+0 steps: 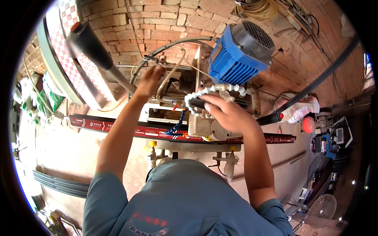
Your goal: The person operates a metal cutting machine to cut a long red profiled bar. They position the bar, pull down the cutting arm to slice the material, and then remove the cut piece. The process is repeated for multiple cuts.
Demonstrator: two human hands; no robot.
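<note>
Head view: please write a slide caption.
Left hand over a machine, right hand at its black handle, blue motor beyond.

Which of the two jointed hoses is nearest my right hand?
The white hose, arching close beside your right hand; the blue hose sits lower and farther left, by the red bar.

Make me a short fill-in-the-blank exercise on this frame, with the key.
1. The finned motor body is ____.
2. The ____ hand is at the black handle beside the white segmented hose.
3. The long strip lying across the machine has a mainly ____ face.
4. The reddish surface beyond the motor is built of ____.

Missing words: blue; right; red; bricks.
</note>
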